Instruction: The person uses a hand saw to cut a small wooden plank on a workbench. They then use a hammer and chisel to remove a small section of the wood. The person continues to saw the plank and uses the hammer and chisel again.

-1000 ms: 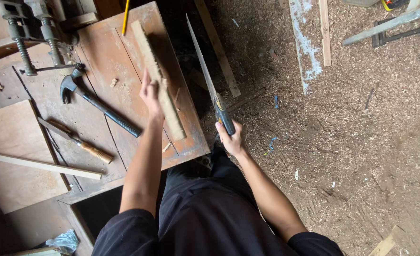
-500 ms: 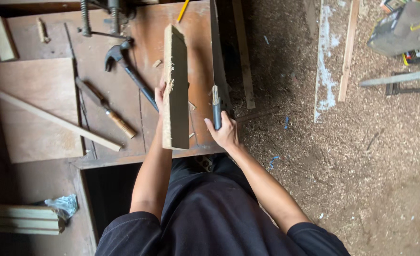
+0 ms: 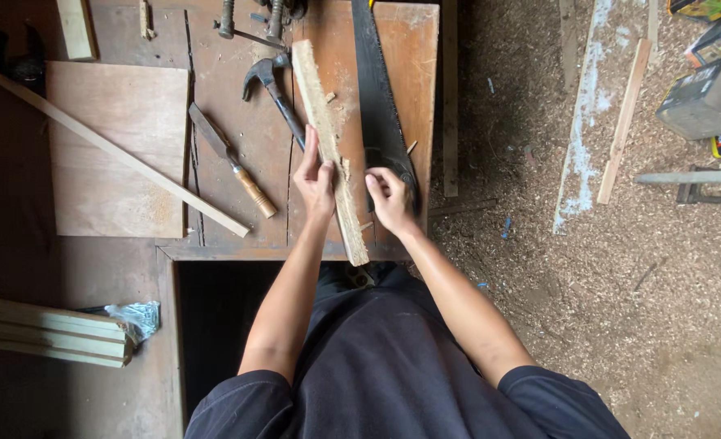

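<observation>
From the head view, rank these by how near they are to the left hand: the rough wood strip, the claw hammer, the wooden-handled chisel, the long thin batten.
1. Rough wood strip: under the left hand, touching it.
2. Claw hammer: its handle ends just beside the fingers, on the hand's left.
3. Wooden-handled chisel: further left on the bench.
4. Long thin batten: farthest left, lying diagonally.

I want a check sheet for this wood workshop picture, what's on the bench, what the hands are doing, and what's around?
Surface: worn wooden bench, dusty.
Job's things: rough wood strip lying lengthwise; handsaw flat beside it.
Clutter: claw hammer, chisel, plywood sheet, thin batten.
Hands: left hand on the strip's left edge; right hand by its right edge, over the saw handle.
Cables: nothing seen.
Surroundings: sawdust floor, loose laths, stacked boards.
</observation>
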